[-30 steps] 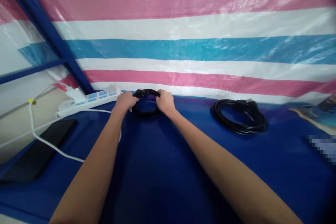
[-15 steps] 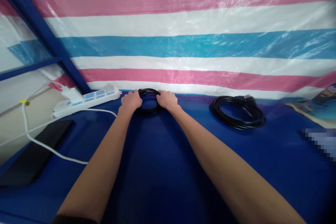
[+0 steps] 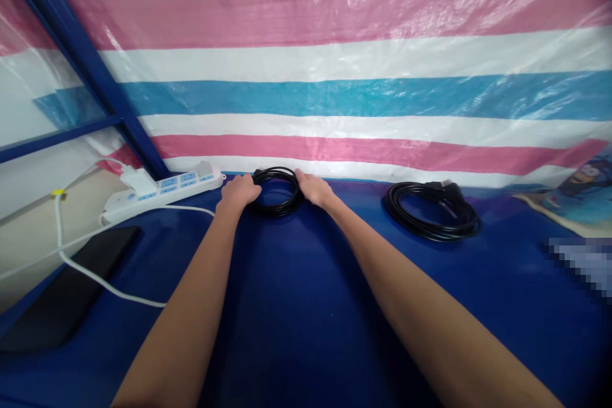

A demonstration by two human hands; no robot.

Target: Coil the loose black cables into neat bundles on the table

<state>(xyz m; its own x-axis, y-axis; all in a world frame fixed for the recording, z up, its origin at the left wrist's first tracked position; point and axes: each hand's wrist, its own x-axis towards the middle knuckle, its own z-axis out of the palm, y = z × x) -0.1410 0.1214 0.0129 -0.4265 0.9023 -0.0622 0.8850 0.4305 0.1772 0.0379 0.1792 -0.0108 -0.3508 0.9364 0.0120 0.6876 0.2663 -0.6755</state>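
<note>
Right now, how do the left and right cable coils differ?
The left coil sits between the left hand and right hand; the right coil has no hand on it. The left coil looks smaller and rounder than the right coil. The right coil's connectors show at its back right; the left coil's are hard to see. Both are black and on the blue tabletop.
</note>
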